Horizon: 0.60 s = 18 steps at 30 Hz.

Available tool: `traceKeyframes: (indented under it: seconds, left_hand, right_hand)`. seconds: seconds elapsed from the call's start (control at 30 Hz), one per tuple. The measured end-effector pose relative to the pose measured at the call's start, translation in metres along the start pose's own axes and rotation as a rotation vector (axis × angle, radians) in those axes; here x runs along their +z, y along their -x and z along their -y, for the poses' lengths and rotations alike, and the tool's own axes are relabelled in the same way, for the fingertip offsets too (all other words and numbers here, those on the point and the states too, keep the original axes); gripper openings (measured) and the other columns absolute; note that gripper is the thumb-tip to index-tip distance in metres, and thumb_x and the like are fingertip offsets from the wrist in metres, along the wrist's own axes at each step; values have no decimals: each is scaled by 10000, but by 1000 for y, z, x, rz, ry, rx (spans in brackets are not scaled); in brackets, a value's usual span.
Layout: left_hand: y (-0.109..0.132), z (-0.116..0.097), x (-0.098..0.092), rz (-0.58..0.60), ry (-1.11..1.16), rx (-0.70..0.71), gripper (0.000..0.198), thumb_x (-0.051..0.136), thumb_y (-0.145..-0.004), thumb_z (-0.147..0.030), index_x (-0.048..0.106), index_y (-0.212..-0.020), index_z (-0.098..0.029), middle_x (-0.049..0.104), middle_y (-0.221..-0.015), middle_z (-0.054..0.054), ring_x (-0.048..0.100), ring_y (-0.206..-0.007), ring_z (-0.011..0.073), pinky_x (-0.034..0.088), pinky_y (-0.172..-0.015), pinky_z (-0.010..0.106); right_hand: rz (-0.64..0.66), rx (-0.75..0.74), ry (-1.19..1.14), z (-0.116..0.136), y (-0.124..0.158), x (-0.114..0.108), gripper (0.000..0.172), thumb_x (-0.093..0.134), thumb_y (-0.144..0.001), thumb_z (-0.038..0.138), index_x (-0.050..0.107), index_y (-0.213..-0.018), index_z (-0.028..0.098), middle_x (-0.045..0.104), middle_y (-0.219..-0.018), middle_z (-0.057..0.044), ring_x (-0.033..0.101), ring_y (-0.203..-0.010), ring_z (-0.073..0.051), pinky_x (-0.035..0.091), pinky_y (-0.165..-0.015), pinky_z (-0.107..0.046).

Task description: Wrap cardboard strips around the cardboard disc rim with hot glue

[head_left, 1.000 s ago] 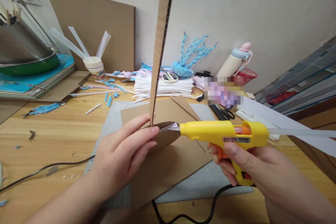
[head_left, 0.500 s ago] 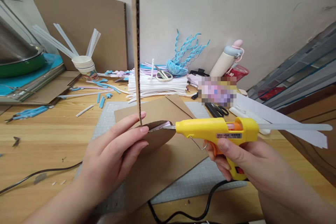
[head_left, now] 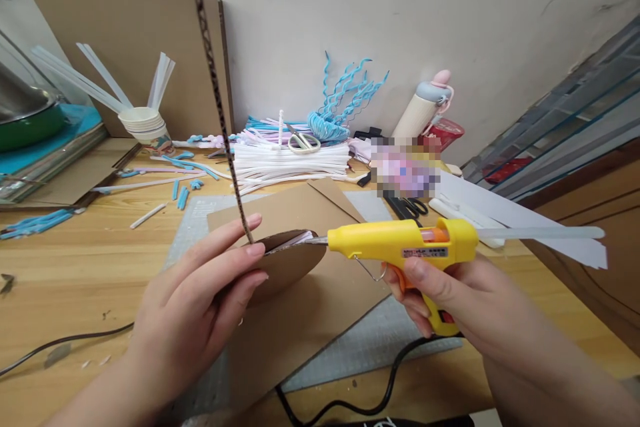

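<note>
Wooden tabletop (head_left: 100,240) with grey cutting mat (head_left: 360,350)

Cardboard disc (head_left: 295,272): held tilted above the mat, pinched by the closed fingers of the left hand (head_left: 193,297), with a narrow cardboard strip (head_left: 211,67) also gripped there. Yellow glue gun (head_left: 370,237): grasped in the right hand (head_left: 465,297) over the mat's right part; orange trigger (head_left: 400,272) partly covered by fingers; metal nozzle (head_left: 320,240) pointed at the disc's rim, contact not certain. Cardboard sheet (head_left: 305,330): laid on the mat. White pipe cleaners (head_left: 285,163): piled behind the mat, topped by scissors (head_left: 301,139). Paper cups (head_left: 145,123): stacked beyond the mat's left corner, filled with white sticks (head_left: 161,80)
</note>
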<state>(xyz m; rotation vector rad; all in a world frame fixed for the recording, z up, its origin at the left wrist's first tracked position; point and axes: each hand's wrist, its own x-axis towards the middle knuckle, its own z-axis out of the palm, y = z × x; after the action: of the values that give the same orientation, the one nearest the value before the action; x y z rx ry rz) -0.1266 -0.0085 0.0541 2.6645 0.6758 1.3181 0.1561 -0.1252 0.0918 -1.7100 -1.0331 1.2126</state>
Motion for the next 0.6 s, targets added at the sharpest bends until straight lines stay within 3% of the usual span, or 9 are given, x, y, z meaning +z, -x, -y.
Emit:
traceKeyframes:
  seconds: [0.6]
  left_hand:
    - [-1,3,3,-16,-24,-30,359,656,-911,-76,573,-1234,-211,626,-1411,48,652,-1256,141,539,-1056,226]
  right_hand:
    - [0,-8,-56,-3,-5,-2,592,694,-709,789,638,-673,202,601,-689,-8,535,-452,-95,443,-437,-228]
